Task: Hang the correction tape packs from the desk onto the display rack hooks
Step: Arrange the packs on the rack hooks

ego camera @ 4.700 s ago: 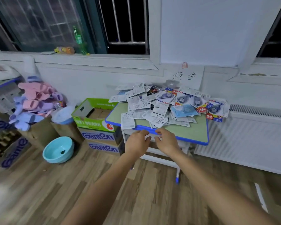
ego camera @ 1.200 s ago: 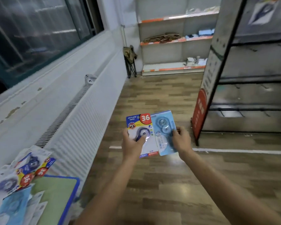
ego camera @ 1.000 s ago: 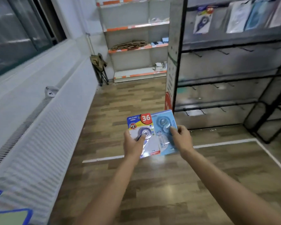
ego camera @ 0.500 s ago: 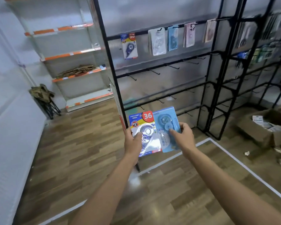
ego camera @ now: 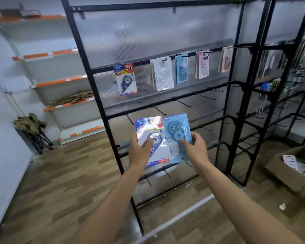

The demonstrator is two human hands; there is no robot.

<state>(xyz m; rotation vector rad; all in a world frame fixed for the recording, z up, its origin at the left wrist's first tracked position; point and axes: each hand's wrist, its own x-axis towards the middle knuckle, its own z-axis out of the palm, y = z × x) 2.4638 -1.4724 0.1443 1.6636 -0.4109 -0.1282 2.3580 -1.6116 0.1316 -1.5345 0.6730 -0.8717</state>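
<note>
My left hand grips a white and blue correction tape pack, thumb across its front. Beside it, my right hand pinches a light blue correction tape pack by its right edge. Both packs are upright at chest height in front of the black display rack. On the rack's upper bar hang several packs, among them a blue one, a white one and a light blue one. The rows of hooks below carry nothing. The desk is out of view.
White shelving with orange edges stands at the back left, a folded stool beside it. A second black rack with hanging goods stands to the right. An open cardboard box of packs lies on the wooden floor at right.
I have turned from the desk and come close to the rack, which now fills the view. Both hands still hold the same two packs, now in front of the lower hooks.
</note>
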